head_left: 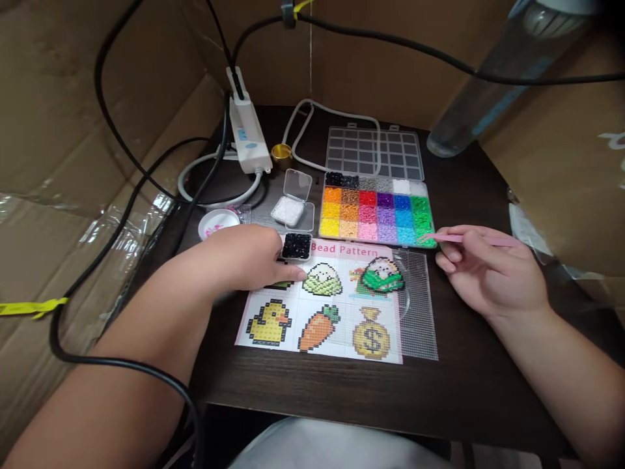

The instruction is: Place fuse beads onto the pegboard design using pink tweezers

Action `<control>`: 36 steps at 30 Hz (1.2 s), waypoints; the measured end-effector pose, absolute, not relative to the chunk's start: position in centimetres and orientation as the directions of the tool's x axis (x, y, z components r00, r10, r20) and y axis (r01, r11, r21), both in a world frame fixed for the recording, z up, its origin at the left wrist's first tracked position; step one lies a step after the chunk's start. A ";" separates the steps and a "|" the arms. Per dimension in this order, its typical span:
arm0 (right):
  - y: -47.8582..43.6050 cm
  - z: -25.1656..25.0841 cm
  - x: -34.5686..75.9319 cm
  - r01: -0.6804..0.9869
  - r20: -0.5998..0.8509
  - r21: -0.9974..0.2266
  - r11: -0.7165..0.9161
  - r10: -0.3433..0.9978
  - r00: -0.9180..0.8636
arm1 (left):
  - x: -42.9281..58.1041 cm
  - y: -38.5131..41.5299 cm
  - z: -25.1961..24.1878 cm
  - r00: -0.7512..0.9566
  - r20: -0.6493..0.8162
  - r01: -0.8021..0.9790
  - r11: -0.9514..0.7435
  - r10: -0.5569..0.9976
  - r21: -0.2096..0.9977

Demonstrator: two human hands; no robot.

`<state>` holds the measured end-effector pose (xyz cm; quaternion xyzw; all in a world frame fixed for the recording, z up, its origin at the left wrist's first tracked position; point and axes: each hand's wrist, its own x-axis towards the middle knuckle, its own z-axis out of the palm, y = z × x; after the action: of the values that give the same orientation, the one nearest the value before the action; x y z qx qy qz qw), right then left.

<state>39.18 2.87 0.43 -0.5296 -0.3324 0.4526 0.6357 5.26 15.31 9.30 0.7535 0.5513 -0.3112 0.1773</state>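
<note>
On the clear pegboard [420,312] laid over the pattern sheet [322,326], one green-and-white bead figure [381,275] looks nearly filled in — the other printed pictures seem bare of beads. The right hand [488,270] pinches pink tweezers [469,239] in a narrow grip, tips at the bead case [374,153]. The left hand [254,260] lies palm-down on the sheet beside a small box of black beads [296,245] — grip loose, holding nothing.
</note>
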 end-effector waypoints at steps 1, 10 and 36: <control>2.8 0.4 39.3 -0.221 -0.063 -0.975 0.021 0.929 0.364 | 5.3 15.3 9.4 0.194 -0.667 0.941 -0.328 0.719 -0.079; 2.9 0.9 39.2 -0.205 -0.092 -0.979 -0.018 0.931 0.354 | 5.1 15.3 9.0 0.195 -0.677 0.922 -0.368 0.709 -0.119; 3.2 1.3 38.6 -0.184 -0.101 -0.982 -0.032 0.918 0.382 | 5.2 15.5 9.0 0.198 -0.670 0.925 -0.363 0.716 -0.114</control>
<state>38.57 3.17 1.34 -0.5607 -0.3275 0.4489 0.6139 5.15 15.51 8.95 0.7573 0.5415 -0.3284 0.1593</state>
